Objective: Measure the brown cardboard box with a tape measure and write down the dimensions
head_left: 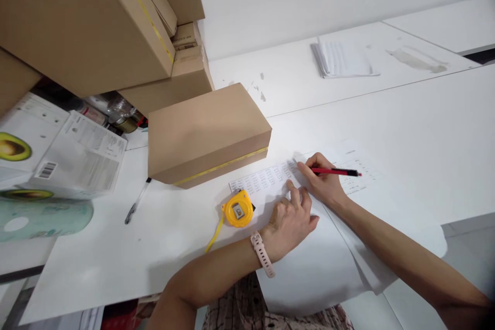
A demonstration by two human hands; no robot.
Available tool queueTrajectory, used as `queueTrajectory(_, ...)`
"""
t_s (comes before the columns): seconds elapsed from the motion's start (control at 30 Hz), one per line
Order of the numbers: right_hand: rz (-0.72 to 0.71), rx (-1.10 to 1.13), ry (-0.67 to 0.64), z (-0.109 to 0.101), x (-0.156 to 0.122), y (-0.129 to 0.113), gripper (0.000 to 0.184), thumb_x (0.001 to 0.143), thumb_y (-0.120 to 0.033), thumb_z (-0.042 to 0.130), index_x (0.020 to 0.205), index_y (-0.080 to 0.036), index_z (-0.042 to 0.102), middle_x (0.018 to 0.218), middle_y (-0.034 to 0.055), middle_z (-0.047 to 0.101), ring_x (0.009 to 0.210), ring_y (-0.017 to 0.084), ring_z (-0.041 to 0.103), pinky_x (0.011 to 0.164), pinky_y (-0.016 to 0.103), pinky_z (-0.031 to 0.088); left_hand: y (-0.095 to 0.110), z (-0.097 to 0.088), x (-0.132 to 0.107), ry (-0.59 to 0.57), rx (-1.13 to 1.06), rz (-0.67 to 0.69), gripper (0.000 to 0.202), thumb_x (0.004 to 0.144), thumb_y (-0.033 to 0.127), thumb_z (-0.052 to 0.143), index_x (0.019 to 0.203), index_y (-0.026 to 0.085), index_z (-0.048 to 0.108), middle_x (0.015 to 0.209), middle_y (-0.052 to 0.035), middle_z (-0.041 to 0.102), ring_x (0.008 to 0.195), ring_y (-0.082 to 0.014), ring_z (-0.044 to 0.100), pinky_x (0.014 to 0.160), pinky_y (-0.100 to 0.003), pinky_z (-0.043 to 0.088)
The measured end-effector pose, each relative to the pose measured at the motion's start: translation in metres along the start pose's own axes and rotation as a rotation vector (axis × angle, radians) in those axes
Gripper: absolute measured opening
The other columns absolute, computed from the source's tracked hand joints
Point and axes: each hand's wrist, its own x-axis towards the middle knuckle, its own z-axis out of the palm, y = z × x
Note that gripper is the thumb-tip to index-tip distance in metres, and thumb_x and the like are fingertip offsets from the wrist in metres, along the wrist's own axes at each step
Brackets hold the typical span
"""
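Observation:
My right hand [324,180] grips a red and black pen [335,171], its writing end hidden by the fingers, over a sheet with handwritten columns [266,180]. My left hand [291,216], a pale pink band on its wrist, rests on the papers with its fingers apart and the index finger stretched out. Left of that hand, a yellow tape measure [238,209] lies on the table with a bit of its tape drawn out. Larger white sheets [309,263] are spread under both hands and hang over the table's front edge.
A closed cardboard box [211,136] stands behind the tape measure. Larger cartons [85,26] are stacked at the far left, above white packages with avocado pictures [81,157]. A clear pen [137,201] lies nearby. Stacked papers [344,59] sit toward the wall.

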Motion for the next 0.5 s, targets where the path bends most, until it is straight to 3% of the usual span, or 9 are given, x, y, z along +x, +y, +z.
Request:
queueTrajectory(0.13, -0.247, -0.102, -0.112, -0.002, -0.002, -0.004, 0.013, 0.092, -0.037, 0.06, 0.095, -0.025, 0.065, 0.089, 0.004, 0.063, 0.079, 0.02, 0.059, 0.071, 0.034, 0.047, -0.003, -0.019, -0.015, 0.083, -0.005, 0.032, 0.05, 0.101, 0.044, 0.047, 0.136, 0.009, 0.054, 0.133, -0.0214, 0.062, 0.078, -0.0191, 0.067, 0.063, -0.029, 0.053)
queueTrajectory(0.23, -0.454, -0.232, -0.272, -0.002, -0.004, -0.001, 0.022, 0.096, -0.028, 0.049, 0.104, -0.029, 0.07, 0.101, 0.0062, 0.063, 0.095, 0.023, 0.06, 0.081, 0.037, 0.048, -0.017, -0.036, -0.036, 0.182, -0.113, 0.042, 0.03, 0.101, 0.037, 0.05, 0.118, 0.015, 0.061, 0.106, -0.0101, 0.07, 0.087, -0.0216, 0.065, 0.069, -0.032, 0.054)
queueTrajectory(0.3, -0.535, -0.325, -0.333, 0.001, -0.003, 0.003, 0.028, 0.097, -0.025, 0.045, 0.104, -0.03, 0.072, 0.097, 0.0066, 0.063, 0.091, 0.023, 0.059, 0.077, 0.037, 0.048, -0.032, -0.039, -0.052, 0.288, -0.184, -0.027, 0.022, 0.099, 0.034, 0.053, 0.114, 0.018, 0.059, 0.105, -0.0089, 0.069, 0.095, -0.0241, 0.064, 0.078, -0.036, 0.054)
queueTrajectory(0.4, -0.667, -0.441, -0.345, 0.005, -0.001, 0.009, 0.036, 0.098, -0.018, 0.04, 0.106, -0.028, 0.073, 0.093, 0.0081, 0.065, 0.083, 0.023, 0.056, 0.07, 0.035, 0.048, -0.061, -0.025, -0.073, 0.394, -0.241, -0.223, 0.041, 0.09, 0.031, 0.066, 0.125, 0.016, 0.051, 0.135, -0.0169, 0.058, 0.123, -0.0335, 0.054, 0.101, -0.05, 0.048)
queueTrajectory(0.5, -0.785, -0.489, -0.287, 0.009, -0.001, 0.014, 0.046, 0.094, -0.006, 0.036, 0.118, -0.025, 0.071, 0.096, 0.0095, 0.067, 0.085, 0.023, 0.056, 0.071, 0.036, 0.049, -0.082, 0.001, -0.086, 0.319, -0.37, -0.385, 0.072, 0.078, 0.026, 0.079, 0.138, 0.018, 0.039, 0.148, -0.0196, 0.046, 0.135, -0.0383, 0.044, 0.107, -0.056, 0.042)
